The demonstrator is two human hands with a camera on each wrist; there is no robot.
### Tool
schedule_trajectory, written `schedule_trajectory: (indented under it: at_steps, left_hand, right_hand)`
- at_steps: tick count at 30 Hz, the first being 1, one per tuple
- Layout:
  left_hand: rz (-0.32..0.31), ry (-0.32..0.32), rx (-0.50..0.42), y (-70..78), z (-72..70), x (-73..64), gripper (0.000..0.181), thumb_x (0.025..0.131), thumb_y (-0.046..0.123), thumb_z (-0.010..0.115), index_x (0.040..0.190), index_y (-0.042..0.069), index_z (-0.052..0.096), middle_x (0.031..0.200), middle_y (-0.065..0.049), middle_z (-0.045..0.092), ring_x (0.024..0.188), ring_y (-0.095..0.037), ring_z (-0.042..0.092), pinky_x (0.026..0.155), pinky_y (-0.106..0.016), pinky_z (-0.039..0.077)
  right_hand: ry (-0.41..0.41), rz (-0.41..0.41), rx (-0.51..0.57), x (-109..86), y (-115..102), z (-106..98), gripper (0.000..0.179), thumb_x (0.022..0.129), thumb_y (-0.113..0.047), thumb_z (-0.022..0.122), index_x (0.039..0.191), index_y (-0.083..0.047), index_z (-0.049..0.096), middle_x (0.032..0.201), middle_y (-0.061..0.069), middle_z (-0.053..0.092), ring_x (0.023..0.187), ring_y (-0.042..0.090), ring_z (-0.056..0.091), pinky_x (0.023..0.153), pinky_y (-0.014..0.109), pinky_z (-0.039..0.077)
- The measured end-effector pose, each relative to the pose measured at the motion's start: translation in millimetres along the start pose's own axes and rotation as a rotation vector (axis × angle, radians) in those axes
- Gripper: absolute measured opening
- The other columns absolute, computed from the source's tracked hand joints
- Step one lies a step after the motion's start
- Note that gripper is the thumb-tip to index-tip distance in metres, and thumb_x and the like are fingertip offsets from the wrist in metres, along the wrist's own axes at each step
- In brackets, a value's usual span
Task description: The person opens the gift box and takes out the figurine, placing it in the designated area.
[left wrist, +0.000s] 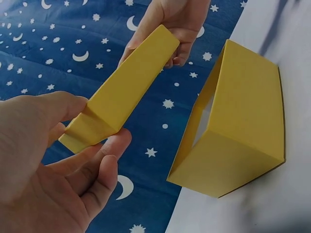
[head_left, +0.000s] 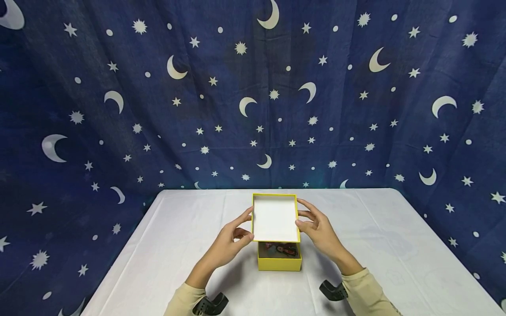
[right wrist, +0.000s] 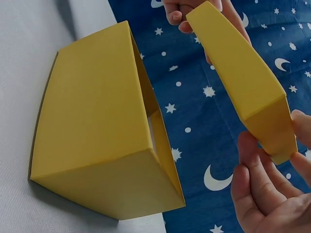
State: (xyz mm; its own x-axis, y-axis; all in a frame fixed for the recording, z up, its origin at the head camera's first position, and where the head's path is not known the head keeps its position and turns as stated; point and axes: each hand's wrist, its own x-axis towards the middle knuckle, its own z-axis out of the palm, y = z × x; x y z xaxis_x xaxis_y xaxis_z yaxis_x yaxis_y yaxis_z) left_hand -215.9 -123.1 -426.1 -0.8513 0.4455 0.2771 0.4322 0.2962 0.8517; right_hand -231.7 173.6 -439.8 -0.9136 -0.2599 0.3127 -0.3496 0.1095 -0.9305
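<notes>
Hands: two, one left hand (head_left: 225, 245) and one right hand (head_left: 323, 231).
Sleeves: two, one left sleeve (head_left: 182, 300) and one right sleeve (head_left: 369, 292).
Black wrist devices: two, one left device (head_left: 211, 304) and one right device (head_left: 333, 290).
Yellow lids: one lid (head_left: 274, 218).
Yellow boxes: one box (head_left: 279, 264).
Contents: at least one dark-and-red item (head_left: 286, 249), too small to count exactly.
Tables: one white-covered table (head_left: 395, 245).
Backdrop: blue cloth (head_left: 221, 96), one piece or several, cannot be told.
Crescents (head_left: 48, 147): more than ten in the head view.
Stars (head_left: 139, 26): dozens there.
Dots (head_left: 109, 32): more than twenty there.
</notes>
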Motion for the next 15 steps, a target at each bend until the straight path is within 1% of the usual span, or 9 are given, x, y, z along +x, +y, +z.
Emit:
schedule_trajectory:
  at_steps: [4, 8, 11, 15]
  left_hand:
    - [0.008, -0.008, -0.001, 0.6, -4.9, -0.8, 0.068, 0.099, 0.009, 0.062, 0.16, 0.018, 0.033, 0.148, -0.025, 0.052, 0.1, -0.023, 0.073, 0.088, -0.025, 0.057]
    - [0.007, -0.025, 0.007, 1.7, -10.7, -0.8, 0.067, 0.1, 0.011, 0.062, 0.16, 0.016, 0.032, 0.148, -0.025, 0.053, 0.103, -0.025, 0.072, 0.088, -0.026, 0.057]
    - [0.009, -0.037, 0.012, 3.0, -15.6, -1.0, 0.068, 0.1, 0.012, 0.062, 0.16, 0.015, 0.031, 0.149, -0.026, 0.052, 0.104, -0.025, 0.072, 0.089, -0.026, 0.056]
    - [0.02, -0.039, 0.015, 6.3, -23.2, -2.4, 0.068, 0.1, 0.012, 0.063, 0.16, 0.014, 0.031, 0.154, -0.025, 0.047, 0.105, -0.027, 0.072, 0.089, -0.026, 0.057]
  right_hand:
    - [-0.009, -0.007, -0.047, -2.1, -1, 1, 0.066, 0.102, -0.014, 0.06, 0.16, -0.011, 0.029, 0.144, 0.034, 0.049, 0.098, 0.006, 0.072, 0.085, 0.023, 0.061]
    - [-0.006, -0.012, -0.067, -3.2, -5, 2, 0.065, 0.102, -0.016, 0.06, 0.16, -0.012, 0.031, 0.146, 0.03, 0.05, 0.101, 0.006, 0.071, 0.086, 0.024, 0.061]
    - [-0.021, -0.021, -0.061, -3.2, -8, 3, 0.065, 0.102, -0.016, 0.061, 0.159, -0.01, 0.031, 0.147, 0.03, 0.05, 0.102, 0.006, 0.071, 0.088, 0.023, 0.06]
    - [-0.068, -0.048, -0.035, -2.3, -12, 5, 0.066, 0.102, -0.012, 0.06, 0.16, -0.009, 0.029, 0.149, 0.032, 0.047, 0.103, 0.006, 0.071, 0.091, 0.019, 0.057]
